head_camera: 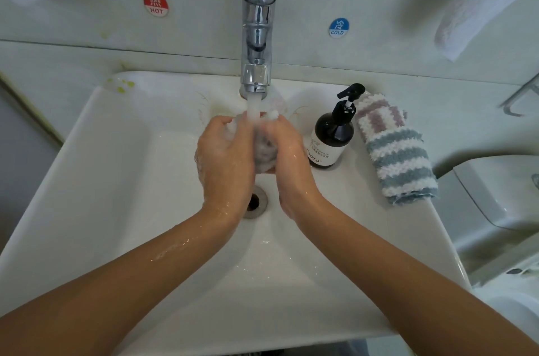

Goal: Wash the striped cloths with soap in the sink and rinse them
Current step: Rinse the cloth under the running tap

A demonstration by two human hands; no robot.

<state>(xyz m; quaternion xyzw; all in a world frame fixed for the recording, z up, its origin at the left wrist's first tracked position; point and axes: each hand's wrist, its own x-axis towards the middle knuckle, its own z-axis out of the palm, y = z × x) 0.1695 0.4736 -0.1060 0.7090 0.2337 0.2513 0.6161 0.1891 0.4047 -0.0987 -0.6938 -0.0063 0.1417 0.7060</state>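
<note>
Both hands (250, 151) hide most of bunched cloth (264, 151)

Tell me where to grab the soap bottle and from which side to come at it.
Take the soap bottle around its dark body, below the pump. It stands upright on the sink rim. Come from the front: the folded cloth lies close on its right, and both hands crowd its left.

Over the sink (116, 180), cloth (265, 151) between both hands; bottle (332, 137) at three o'clock (folded cloths (393, 151) beyond).
</note>
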